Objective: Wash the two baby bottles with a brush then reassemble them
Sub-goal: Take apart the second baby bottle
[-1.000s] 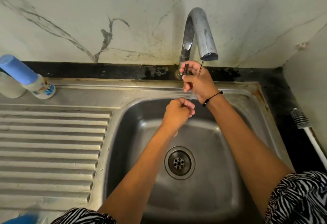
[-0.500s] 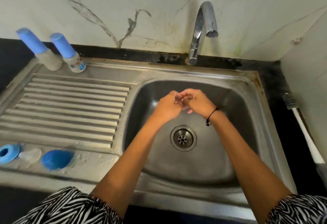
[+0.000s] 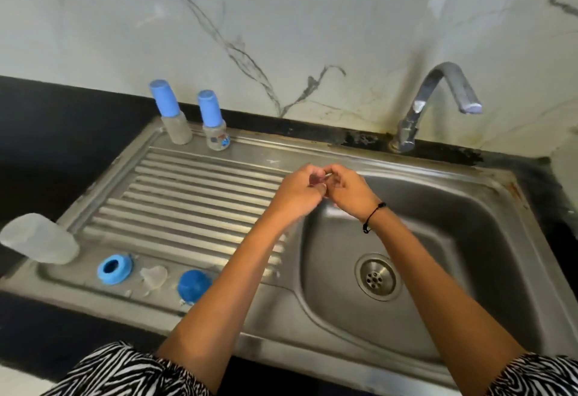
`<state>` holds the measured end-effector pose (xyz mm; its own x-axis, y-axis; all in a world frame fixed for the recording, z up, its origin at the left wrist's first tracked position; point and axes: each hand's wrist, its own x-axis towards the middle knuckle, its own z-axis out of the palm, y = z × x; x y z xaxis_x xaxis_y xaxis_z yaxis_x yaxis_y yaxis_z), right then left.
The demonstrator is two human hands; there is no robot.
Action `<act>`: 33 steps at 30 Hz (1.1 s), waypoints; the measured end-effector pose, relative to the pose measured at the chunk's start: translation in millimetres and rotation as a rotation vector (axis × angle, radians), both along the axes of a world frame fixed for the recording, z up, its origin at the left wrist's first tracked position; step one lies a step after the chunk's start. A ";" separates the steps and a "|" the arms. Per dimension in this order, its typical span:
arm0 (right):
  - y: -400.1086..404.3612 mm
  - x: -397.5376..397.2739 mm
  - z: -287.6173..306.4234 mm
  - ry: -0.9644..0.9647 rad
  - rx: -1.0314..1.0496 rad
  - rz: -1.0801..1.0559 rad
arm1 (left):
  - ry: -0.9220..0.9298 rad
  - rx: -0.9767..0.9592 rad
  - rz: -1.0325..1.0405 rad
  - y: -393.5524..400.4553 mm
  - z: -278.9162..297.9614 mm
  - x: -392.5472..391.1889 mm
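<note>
My left hand (image 3: 298, 193) and my right hand (image 3: 352, 192) meet above the left rim of the sink basin (image 3: 469, 239). Their fingers are curled towards each other and pinch a small clear piece (image 3: 324, 177), blurred and mostly hidden. A clear bottle body (image 3: 40, 239) lies on its side at the drainboard's left end. Along the front edge sit a blue screw ring (image 3: 114, 269), a clear nipple (image 3: 154, 275) and a blue cap (image 3: 194, 286). Two small bottles with tall blue caps (image 3: 170, 114) (image 3: 214, 120) stand upright at the back of the drainboard.
The steel tap (image 3: 438, 98) curves over the basin's back edge, with no water visible. The drain (image 3: 377, 276) sits in the basin floor. The ribbed drainboard (image 3: 194, 195) lies left of the basin. Black counter (image 3: 47, 132) surrounds the sink, and a marble wall stands behind.
My right hand left the tap and joined my left hand. Both hands moved left, from over the basin's middle to its left rim. The view swung left, showing more drainboard.
</note>
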<state>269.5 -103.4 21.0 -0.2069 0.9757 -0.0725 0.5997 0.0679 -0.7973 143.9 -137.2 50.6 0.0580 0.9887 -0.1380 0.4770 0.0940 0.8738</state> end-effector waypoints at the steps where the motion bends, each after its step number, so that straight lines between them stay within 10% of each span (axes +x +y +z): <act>1: 7.2 -19.4 3.3 -0.005 0.014 0.001 | -0.009 0.018 0.010 4.8 6.0 -18.0; 16: 142.3 -257.4 18.6 0.031 0.053 -0.109 | -0.076 0.126 0.311 108.2 19.2 -209.5; 33: 97.6 -210.9 32.2 0.221 0.169 -0.279 | 0.015 0.196 0.145 95.2 3.6 -184.9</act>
